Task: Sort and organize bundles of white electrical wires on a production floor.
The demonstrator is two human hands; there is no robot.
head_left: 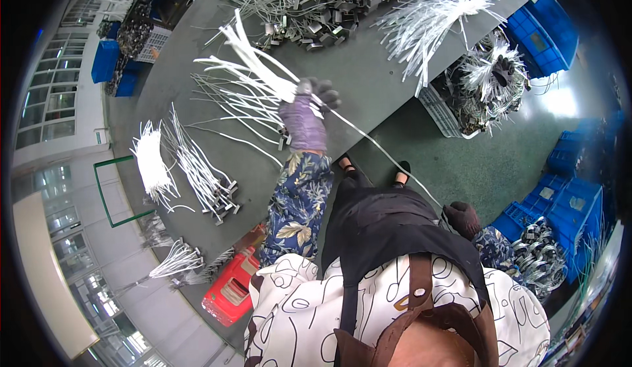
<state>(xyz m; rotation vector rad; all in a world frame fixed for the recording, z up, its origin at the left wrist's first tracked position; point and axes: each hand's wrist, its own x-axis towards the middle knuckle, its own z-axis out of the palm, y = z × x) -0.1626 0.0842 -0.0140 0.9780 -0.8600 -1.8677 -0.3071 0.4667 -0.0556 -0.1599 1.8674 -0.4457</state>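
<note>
My left hand (304,120), in a purple-grey glove, is closed round a bundle of white wires (260,71) above the grey table. The bundle's loose ends fan out toward the far left. One long white wire (385,153) runs taut from this hand, past the table edge, to my right hand (462,219). That hand wears a dark glove and is closed on the wire's end, out to the right of my body. Beneath my left hand, more white wires with small metal pieces (247,107) lie spread on the table.
A heap of grey metal parts with wires (329,5) covers the far table, beside a white wire bunch (438,15). More bunches (155,163) lie at left. A full crate (438,113) and blue bins (559,206) stand at right. A red container (230,291) sits near my left side.
</note>
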